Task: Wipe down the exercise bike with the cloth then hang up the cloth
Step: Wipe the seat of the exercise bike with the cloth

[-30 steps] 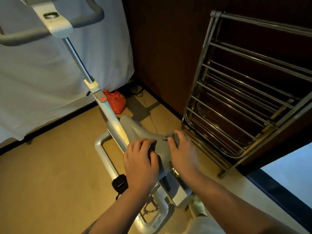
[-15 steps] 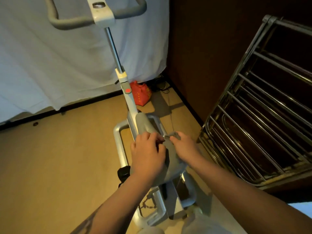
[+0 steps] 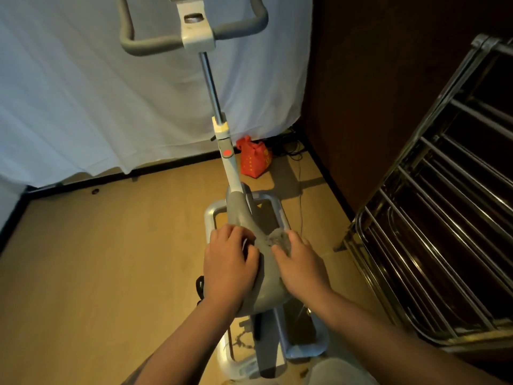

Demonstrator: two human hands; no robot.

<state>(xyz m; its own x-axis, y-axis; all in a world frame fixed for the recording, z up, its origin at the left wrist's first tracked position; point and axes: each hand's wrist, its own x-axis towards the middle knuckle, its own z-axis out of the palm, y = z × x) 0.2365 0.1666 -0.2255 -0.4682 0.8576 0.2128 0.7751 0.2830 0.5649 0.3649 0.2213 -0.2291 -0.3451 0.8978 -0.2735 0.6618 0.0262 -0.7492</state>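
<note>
A white and grey exercise bike stands in front of me, its grey handlebars at the top and its grey saddle below my hands. My left hand grips the saddle's left side with curled fingers. My right hand lies on the saddle's right side, pressing a small grey cloth against it; most of the cloth is hidden under the fingers.
A metal drying rack leans against the dark wall on the right. A red bag and black cables sit on the floor behind the bike. A white sheet hangs at the back. The tan floor lies open to the left.
My view swung right and up, bringing the bike to the centre and the handlebars fully into view. Both hands stayed on the saddle, the right hand shifting slightly with the cloth.
</note>
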